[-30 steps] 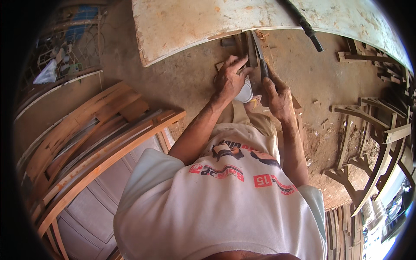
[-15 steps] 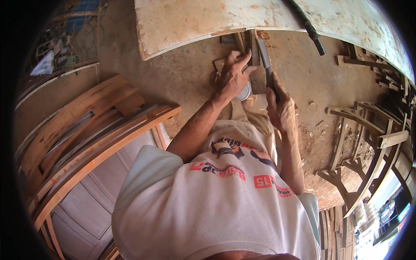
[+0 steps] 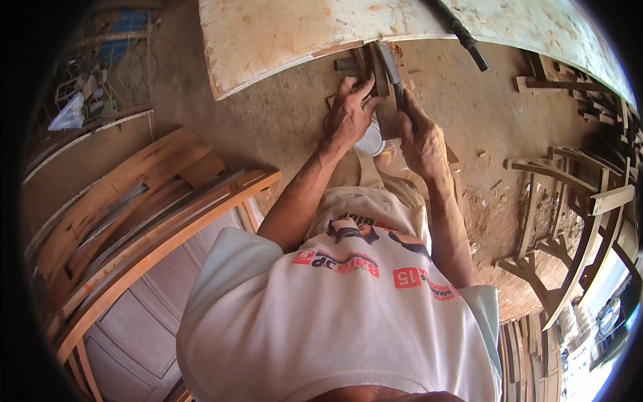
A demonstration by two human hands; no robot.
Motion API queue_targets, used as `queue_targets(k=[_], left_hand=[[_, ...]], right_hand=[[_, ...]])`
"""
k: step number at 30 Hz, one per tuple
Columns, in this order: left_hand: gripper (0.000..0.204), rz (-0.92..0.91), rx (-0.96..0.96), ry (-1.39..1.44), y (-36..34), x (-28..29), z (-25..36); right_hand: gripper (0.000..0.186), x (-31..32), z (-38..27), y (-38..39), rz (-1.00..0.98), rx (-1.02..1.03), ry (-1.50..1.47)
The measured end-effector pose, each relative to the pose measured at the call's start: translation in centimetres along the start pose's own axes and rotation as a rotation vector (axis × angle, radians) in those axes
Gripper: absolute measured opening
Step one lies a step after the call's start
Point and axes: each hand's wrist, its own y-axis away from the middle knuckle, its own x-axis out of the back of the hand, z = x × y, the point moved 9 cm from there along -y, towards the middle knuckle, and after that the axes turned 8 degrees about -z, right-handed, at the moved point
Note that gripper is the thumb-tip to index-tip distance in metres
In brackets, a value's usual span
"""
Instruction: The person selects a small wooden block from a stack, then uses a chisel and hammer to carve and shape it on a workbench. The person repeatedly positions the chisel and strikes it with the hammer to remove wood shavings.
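Note:
My right hand (image 3: pixel 422 141) is wrapped round the dark handle of a tool with a long flat grey blade (image 3: pixel 388 61). The blade points away from me, its tip close to the edge of the pale board. Left of it, my left hand (image 3: pixel 349 114) has thumb and forefinger spread apart, with the other fingers bent. Beside those fingertips stands a narrow wooden piece (image 3: pixel 379 80); whether they touch it I cannot tell. Below my left hand is a round whitish container (image 3: pixel 370 139), partly covered by my wrist and trousers.
A large pale, stained board (image 3: pixel 281 40) spans the far side, with a dark rod (image 3: pixel 462 33) lying across it. Reddish wooden frames (image 3: pixel 161 228) lean at the left. Curved wooden frames (image 3: pixel 576 248) and scrap wood (image 3: pixel 569 86) lie to the right. A sandalled foot (image 3: pixel 384 159) shows below.
Both hands and the bladed tool appear slightly farther left in the picture, while the whole view has shifted a little. My right hand keeps its grip on the handle.

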Motion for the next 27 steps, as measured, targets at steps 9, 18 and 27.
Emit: queue_targets(k=[9, 18, 27], left_hand=[[0.055, 0.013, 0.036, 0.048, 0.1, 0.2, 0.3], [0.056, 0.016, 0.027, 0.061, -0.2, 0.4, 0.2], [0.053, 0.025, 0.011, 0.061, 0.2, -0.1, -0.2]], right_hand=[[0.052, -0.2, 0.5, 2.7, -0.012, -0.038, 0.024], [0.053, -1.7, 3.1, 5.1, -0.191, -0.272, -0.487], [0.054, -1.7, 2.4, -0.2, -0.139, -0.185, -0.506]])
